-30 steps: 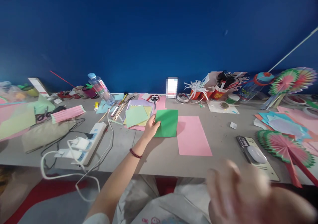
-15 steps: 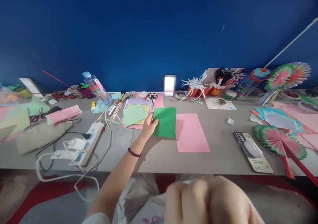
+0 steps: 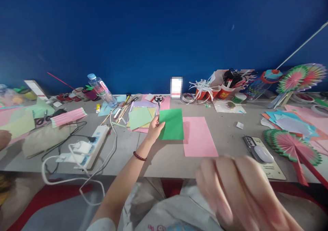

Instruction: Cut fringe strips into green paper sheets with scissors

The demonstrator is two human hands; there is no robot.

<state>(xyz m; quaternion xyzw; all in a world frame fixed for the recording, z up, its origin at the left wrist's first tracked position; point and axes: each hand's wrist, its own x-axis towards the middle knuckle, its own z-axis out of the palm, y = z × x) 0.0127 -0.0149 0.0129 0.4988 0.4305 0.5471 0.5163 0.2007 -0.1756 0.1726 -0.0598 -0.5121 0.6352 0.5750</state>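
Observation:
A green sheet of paper (image 3: pixel 174 124) is pinched by its left edge in my left hand (image 3: pixel 155 128), thumb on top. It is held at the left side of a pink sheet (image 3: pixel 200 137), which lies flat on the table and is slightly overlapped by the green one. My right hand (image 3: pixel 238 190) is large and blurred, close to the camera at the lower right. Its fingers are bent downward, and I cannot make out anything in them. Black-handled scissors (image 3: pixel 159 99) lie behind the green sheet. To the left is a stack of light green and yellow papers (image 3: pixel 139 117).
A power strip (image 3: pixel 96 147) with white cables lies at left. A bottle (image 3: pixel 102 90) leans near the wall. Red cups (image 3: pixel 221 91) hold strips and tools. A phone (image 3: pixel 278 169) with a white mouse (image 3: pixel 263 154) and a pleated paper fan (image 3: pixel 289 142) are at right. Another person's hand (image 3: pixel 4 139) shows at far left.
My right hand has moved right and up, and more of its bent fingers now show. My left hand keeps the green sheet in nearly the same place. Another person's hand has appeared at far left.

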